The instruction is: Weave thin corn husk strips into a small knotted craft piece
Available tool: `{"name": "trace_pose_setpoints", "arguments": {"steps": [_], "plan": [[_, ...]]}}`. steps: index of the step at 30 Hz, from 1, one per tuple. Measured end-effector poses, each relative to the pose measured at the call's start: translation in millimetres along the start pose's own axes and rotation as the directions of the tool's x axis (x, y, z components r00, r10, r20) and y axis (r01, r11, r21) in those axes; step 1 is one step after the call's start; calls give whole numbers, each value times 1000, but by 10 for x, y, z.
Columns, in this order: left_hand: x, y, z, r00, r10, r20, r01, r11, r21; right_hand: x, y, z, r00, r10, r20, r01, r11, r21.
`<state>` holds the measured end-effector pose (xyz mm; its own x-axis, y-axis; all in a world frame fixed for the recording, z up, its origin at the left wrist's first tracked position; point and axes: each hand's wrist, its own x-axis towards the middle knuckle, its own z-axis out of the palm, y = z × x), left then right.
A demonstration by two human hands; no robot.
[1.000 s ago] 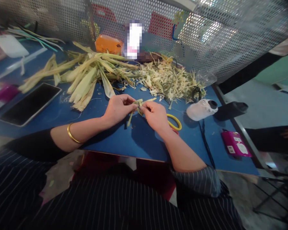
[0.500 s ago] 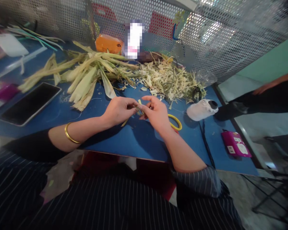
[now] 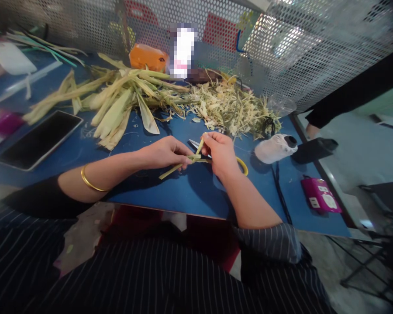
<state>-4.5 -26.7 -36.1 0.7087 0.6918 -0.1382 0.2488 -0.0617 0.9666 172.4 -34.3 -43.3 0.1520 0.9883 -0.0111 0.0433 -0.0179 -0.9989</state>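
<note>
Between my hands, low over the blue table, crossed strips of pale green corn husk (image 3: 195, 158) meet in a small knot or fold. My left hand (image 3: 169, 152) pinches them from the left, and one tail sticks out below its fingers. With thumb and fingertips closed, my right hand (image 3: 220, 150) grips the upper end of a strip. Scissors (image 3: 242, 166) with a yellow handle lie under and beside my right hand, their blades partly hidden. Behind my hands lies a bundle of whole corn husks (image 3: 118, 104), and right of it a heap of husk scraps (image 3: 229, 107).
A dark phone (image 3: 39, 139) lies at left. At right are a white-wrapped bottle or spool (image 3: 273, 149), a black cord (image 3: 280, 192), a black cylinder (image 3: 316, 150) and a purple box (image 3: 321, 194). A perforated metal screen (image 3: 216, 26) rises behind. Another person's leg (image 3: 356, 83) shows beyond the table.
My hands have drawn apart slightly and lowered, spreading the husk strips into clearer view. The scissor blades now show between them. The other person at right has shifted.
</note>
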Motion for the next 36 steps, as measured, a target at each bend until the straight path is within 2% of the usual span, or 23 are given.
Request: {"name": "trace_pose_setpoints", "arguments": {"steps": [5,11,15,17,19,20,22,24,25,27,30,36], "plan": [[-2,42,44,998,-65,-18,63,996,-63,-4,16,27,993,-114,30,115,992,-53],[-12,56,141,994,-102,-48,105,993,53,-29,60,46,983,-134,129,143,987,-67],[-46,78,151,996,-78,-46,83,990,116,-44,117,81,984,-172,33,175,982,-77],[-58,95,151,994,-85,-72,93,989,118,-40,108,74,979,-206,10,205,970,-133],[-60,103,145,990,-93,-107,102,991,84,-29,63,35,950,-303,72,311,910,-276],[-55,100,135,987,-92,-134,100,993,54,-21,31,5,924,-360,129,382,845,-374],[-36,80,95,972,-82,-220,81,997,-16,-5,-37,-62,852,-443,280,520,645,-560],[-12,51,29,947,-75,-311,54,996,-77,11,-93,-125,773,-458,440,624,422,-657],[-3,39,-8,938,-76,-337,47,995,-92,19,-113,-149,738,-445,507,663,337,-669],[7,31,-73,936,-82,-343,52,994,-97,32,-131,-183,685,-428,590,716,242,-655],[2,62,-116,946,-92,-312,70,994,-81,47,-113,-195,667,-442,600,727,214,-652],[1,110,-79,923,-125,-364,84,988,-126,73,-3,-155,732,-456,507,663,303,-684]]}}
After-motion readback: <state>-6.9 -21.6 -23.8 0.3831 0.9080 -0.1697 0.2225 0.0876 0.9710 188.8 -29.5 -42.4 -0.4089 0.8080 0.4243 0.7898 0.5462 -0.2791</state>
